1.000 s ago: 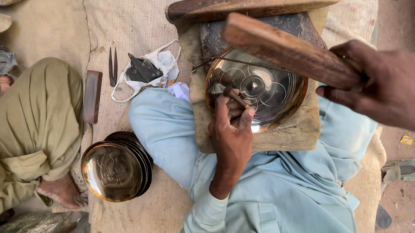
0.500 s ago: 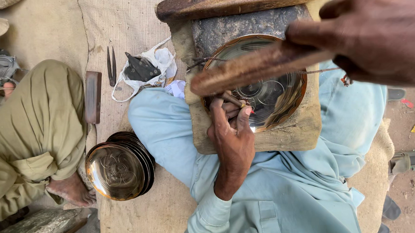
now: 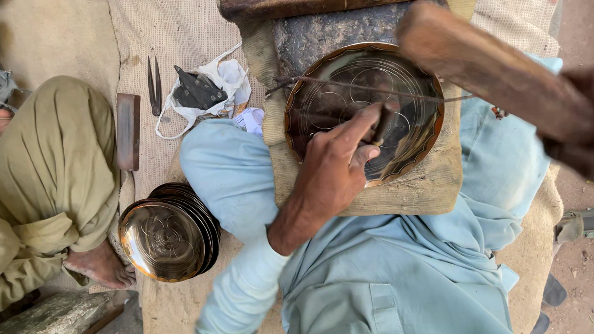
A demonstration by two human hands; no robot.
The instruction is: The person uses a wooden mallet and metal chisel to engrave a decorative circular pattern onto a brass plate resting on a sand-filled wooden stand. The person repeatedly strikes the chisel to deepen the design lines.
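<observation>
A round brass plate [image 3: 347,96] with engraved circles lies on a wooden block [image 3: 420,191] across my lap. My left hand [image 3: 331,172] rests on the plate's near edge and pinches a small dark chisel [image 3: 381,125] upright against the metal. My right hand [image 3: 590,128], blurred at the right edge, grips a long wooden mallet [image 3: 481,66] raised slantwise above the plate. A thin wire or rod [image 3: 347,86] stretches across the plate.
A stack of several engraved brass plates [image 3: 168,238] sits on the mat by my left knee. Another person's leg in olive cloth [image 3: 47,173] lies at left. A flat metal bar [image 3: 129,132], dividers [image 3: 153,86] and a white bag with dark tools [image 3: 201,90] lie on the burlap.
The mallet came down over the plate half a second ago and is now lifted up and to the right. My left hand shifted the chisel slightly rightward on the plate.
</observation>
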